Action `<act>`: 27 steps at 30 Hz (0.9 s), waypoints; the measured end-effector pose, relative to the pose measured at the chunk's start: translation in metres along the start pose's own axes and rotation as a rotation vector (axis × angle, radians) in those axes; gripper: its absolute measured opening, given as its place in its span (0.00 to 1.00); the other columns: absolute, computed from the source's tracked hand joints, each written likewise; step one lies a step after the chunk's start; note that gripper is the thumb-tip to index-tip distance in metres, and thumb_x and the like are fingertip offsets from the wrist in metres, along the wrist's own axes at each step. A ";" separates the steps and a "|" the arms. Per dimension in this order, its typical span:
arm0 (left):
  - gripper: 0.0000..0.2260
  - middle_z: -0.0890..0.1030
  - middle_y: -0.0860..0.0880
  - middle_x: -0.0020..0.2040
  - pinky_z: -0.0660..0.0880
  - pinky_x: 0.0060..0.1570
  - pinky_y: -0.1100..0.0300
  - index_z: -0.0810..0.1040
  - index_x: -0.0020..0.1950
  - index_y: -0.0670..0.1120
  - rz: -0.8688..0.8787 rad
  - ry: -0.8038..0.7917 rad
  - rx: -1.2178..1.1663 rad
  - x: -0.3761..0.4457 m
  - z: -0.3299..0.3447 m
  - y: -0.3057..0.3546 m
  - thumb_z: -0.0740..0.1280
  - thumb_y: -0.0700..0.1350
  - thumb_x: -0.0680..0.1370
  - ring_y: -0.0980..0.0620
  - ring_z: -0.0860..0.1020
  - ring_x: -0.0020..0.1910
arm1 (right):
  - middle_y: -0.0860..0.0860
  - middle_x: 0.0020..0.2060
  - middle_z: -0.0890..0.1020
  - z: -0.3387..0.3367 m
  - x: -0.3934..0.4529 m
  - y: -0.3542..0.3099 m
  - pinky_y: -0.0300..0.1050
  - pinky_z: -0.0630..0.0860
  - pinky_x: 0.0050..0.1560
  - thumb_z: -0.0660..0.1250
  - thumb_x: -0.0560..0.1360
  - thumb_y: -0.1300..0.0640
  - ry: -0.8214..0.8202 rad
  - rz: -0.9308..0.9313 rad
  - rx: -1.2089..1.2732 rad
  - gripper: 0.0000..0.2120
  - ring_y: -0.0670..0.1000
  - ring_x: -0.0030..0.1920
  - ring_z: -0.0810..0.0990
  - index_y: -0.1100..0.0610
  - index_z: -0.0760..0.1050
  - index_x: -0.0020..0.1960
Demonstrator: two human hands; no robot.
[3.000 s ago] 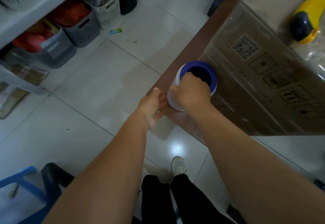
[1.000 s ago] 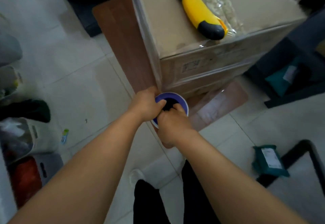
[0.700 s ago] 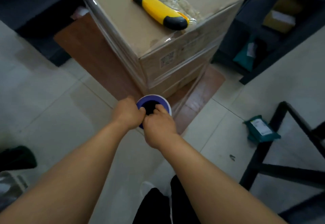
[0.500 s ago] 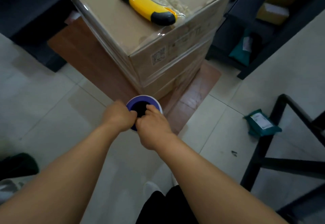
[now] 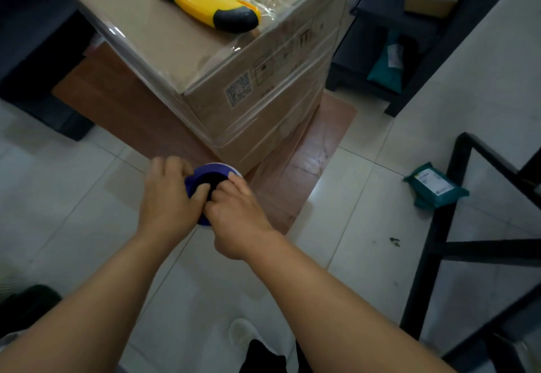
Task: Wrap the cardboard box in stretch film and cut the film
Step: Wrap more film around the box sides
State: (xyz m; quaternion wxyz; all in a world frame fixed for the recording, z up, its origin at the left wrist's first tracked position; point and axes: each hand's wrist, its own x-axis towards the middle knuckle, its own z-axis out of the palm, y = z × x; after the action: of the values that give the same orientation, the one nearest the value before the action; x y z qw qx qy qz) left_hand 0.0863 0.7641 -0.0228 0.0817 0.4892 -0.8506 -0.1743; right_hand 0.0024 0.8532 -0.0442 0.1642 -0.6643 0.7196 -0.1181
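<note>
Bare floor tile [image 5: 67,197] lies open left of the hands and toward the viewer. Ahead, passage is blocked by the box [image 5: 263,100], standing on a brown board [image 5: 123,103]. A knife [image 5: 205,2] occupies the box top near its right edge. On the right, the way is narrowed by a black frame [image 5: 439,226] and a green parcel [image 5: 436,185] on the floor. Dark furniture [image 5: 32,50] closes the far left.

The cardboard box [image 5: 263,103] is matt brown under glossy clear film [image 5: 123,36], and the knife [image 5: 205,2] at 12 o'clock is smooth yellow and black plastic. Below lies a wood-grain board [image 5: 123,109] on shiny pale floor tiles [image 5: 366,226].
</note>
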 end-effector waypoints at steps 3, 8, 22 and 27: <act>0.07 0.76 0.47 0.46 0.60 0.50 0.64 0.78 0.48 0.44 0.242 -0.097 0.034 -0.004 -0.004 -0.010 0.61 0.43 0.75 0.45 0.69 0.50 | 0.50 0.56 0.71 0.002 -0.004 -0.005 0.47 0.33 0.72 0.65 0.72 0.58 0.070 0.058 0.051 0.19 0.52 0.66 0.61 0.55 0.74 0.63; 0.26 0.79 0.47 0.59 0.61 0.67 0.48 0.76 0.63 0.45 0.444 -0.229 0.163 -0.013 -0.022 -0.016 0.54 0.47 0.67 0.46 0.64 0.68 | 0.53 0.64 0.69 0.014 -0.011 -0.017 0.45 0.30 0.71 0.66 0.70 0.63 0.231 0.180 0.203 0.22 0.53 0.72 0.57 0.60 0.71 0.64; 0.14 0.78 0.52 0.53 0.49 0.69 0.46 0.72 0.57 0.50 0.706 -0.451 0.667 -0.009 -0.012 -0.009 0.64 0.55 0.75 0.51 0.71 0.60 | 0.48 0.58 0.68 0.073 -0.032 -0.055 0.23 0.69 0.48 0.57 0.70 0.73 0.718 0.921 1.194 0.23 0.34 0.50 0.70 0.53 0.65 0.59; 0.13 0.77 0.51 0.54 0.57 0.65 0.48 0.71 0.58 0.49 0.700 -0.471 0.679 -0.009 -0.013 -0.008 0.62 0.54 0.77 0.50 0.72 0.57 | 0.49 0.49 0.75 0.083 -0.018 -0.039 0.39 0.73 0.51 0.57 0.76 0.65 0.666 1.316 1.585 0.12 0.47 0.49 0.75 0.56 0.71 0.58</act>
State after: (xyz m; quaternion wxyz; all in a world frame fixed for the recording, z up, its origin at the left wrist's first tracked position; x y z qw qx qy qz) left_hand 0.1017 0.7656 -0.0141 -0.2207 0.1232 -0.9666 0.0431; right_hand 0.0719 0.8712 -0.1041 0.3743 0.2129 0.6623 -0.6131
